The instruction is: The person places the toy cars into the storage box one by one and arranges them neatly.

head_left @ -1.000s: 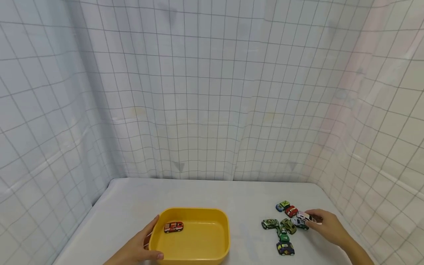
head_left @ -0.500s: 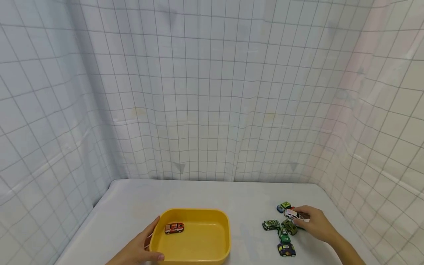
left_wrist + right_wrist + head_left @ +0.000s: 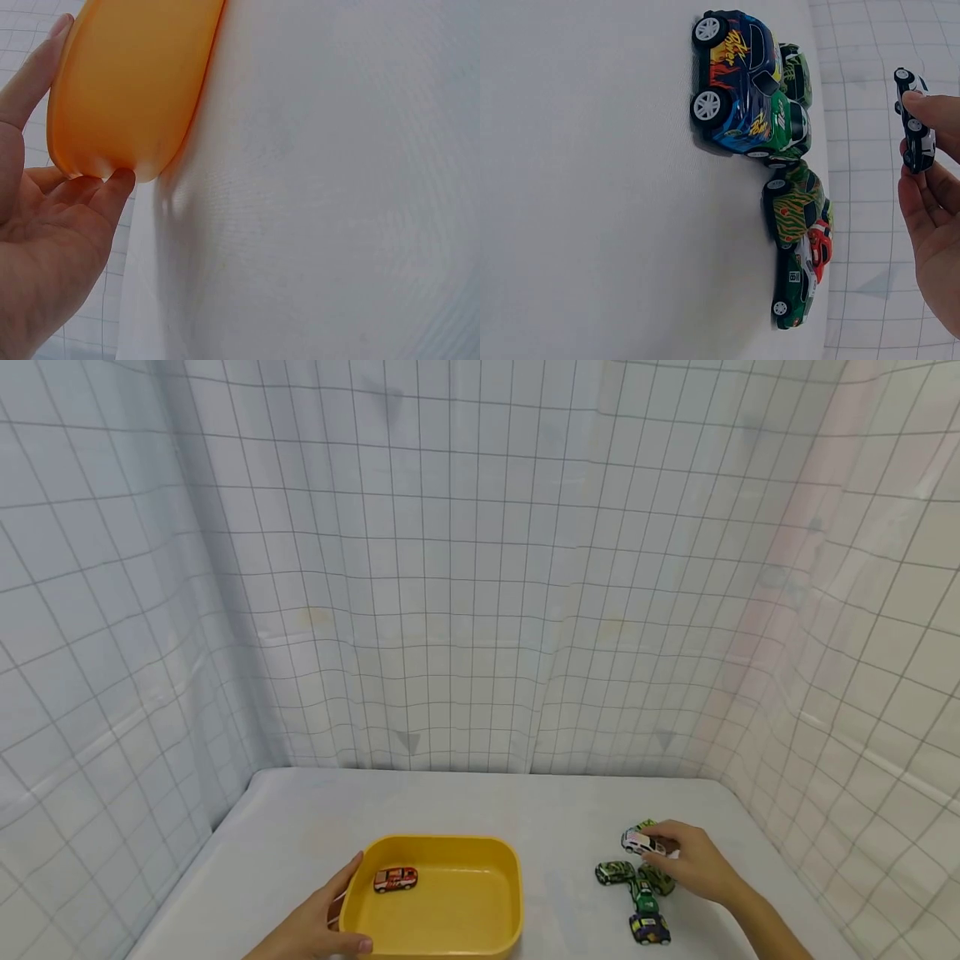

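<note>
The white car (image 3: 637,841) lay level, nose toward the yellow tub (image 3: 442,943), pinched in the right hand (image 3: 693,862) above the other cars (image 3: 637,889). The left hand (image 3: 315,927) cupped the tub's corner, thumb on the rim.

The worktop (image 3: 465,810) is covered with a plain white cloth. It is enclosed on 3 sides by white curtain walls (image 3: 465,593) printed with a thin dark grid. The curtains hang in soft folds. Even, diffuse light is provided, with a faint pink tint at the right.
</note>
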